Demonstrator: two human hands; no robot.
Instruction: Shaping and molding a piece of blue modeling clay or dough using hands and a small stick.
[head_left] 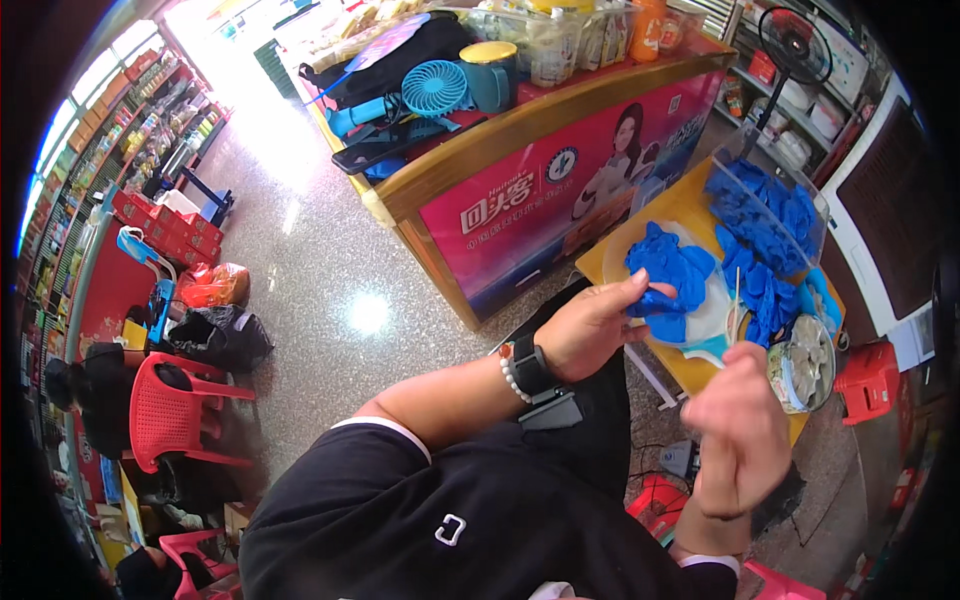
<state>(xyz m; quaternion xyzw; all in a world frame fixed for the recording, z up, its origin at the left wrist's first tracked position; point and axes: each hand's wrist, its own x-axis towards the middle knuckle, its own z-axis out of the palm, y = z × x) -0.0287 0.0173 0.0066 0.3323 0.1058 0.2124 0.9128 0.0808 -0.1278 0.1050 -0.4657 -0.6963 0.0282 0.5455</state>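
Observation:
My left hand is closed, thumb and fingers pinching a blue petal-like piece. It is just over a pale round tray where more blue pieces lie crumpled. My right hand, lower and to the right, is smeared by motion. Its fingers look drawn together, but whether they hold anything cannot be made out. Beyond it a thin pale stick stands near the tray's right edge. Loose blue pieces lie beside the tray, and a clear plastic bin behind is full of them.
The yellow table also bears a tub with whitish contents. A wood-edged counter ahead carries a blue handheld fan and a mug. Red stools and a pink chair stand on the speckled floor.

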